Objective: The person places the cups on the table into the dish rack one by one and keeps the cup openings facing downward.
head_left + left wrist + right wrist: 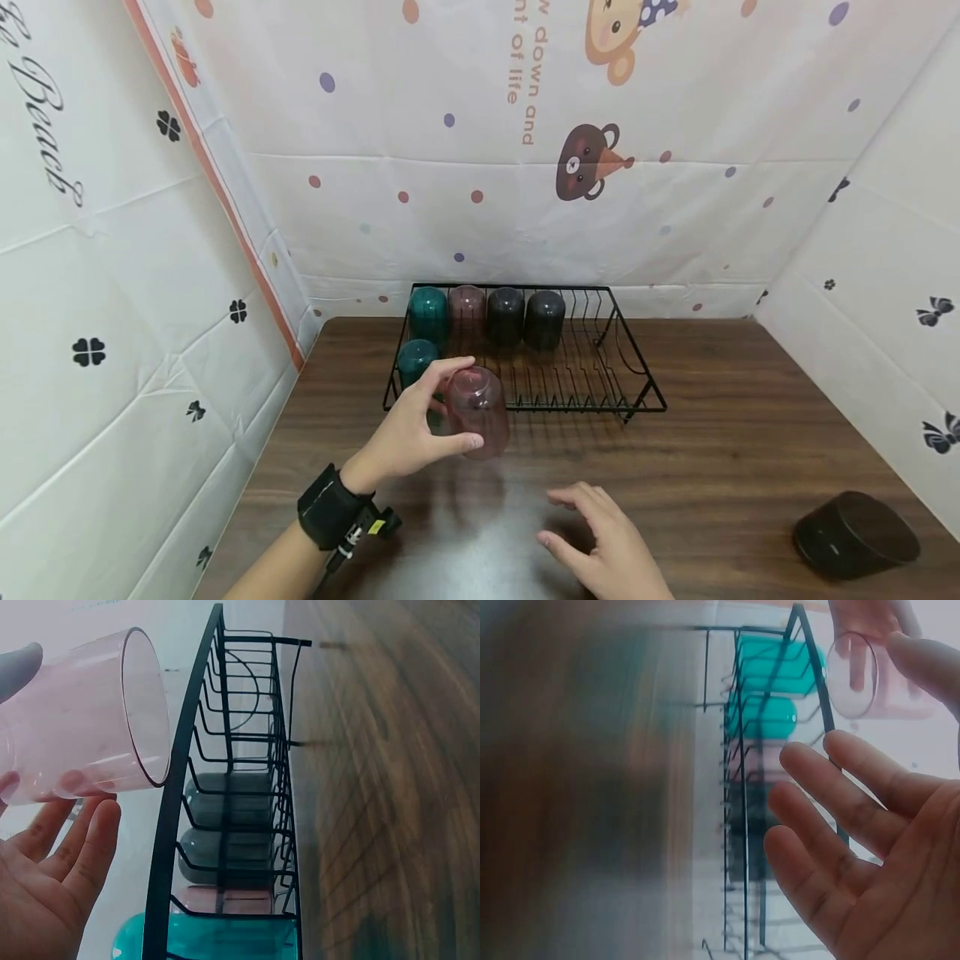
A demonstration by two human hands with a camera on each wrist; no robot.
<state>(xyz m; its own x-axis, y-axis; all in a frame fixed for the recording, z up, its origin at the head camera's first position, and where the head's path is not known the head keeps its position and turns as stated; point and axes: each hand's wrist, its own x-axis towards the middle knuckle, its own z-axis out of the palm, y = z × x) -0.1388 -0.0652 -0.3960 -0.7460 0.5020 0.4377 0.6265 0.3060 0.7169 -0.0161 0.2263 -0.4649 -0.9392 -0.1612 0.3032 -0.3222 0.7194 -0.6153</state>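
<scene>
My left hand grips a clear pink glass around its side, thumb on the near side and fingers on the far side. The glass is upside down, its mouth facing the table, in front of the black wire dish rack. In the left wrist view the glass shows its open rim beside the rack's top bar. My right hand hovers over the table to the right, fingers spread and loosely bent, holding nothing. The right wrist view shows that palm with its fingers apart.
Inside the rack, a back row holds a teal glass, a pink glass and two dark glasses, all inverted. Another teal glass stands at the front left. A dark round container sits at the table's right.
</scene>
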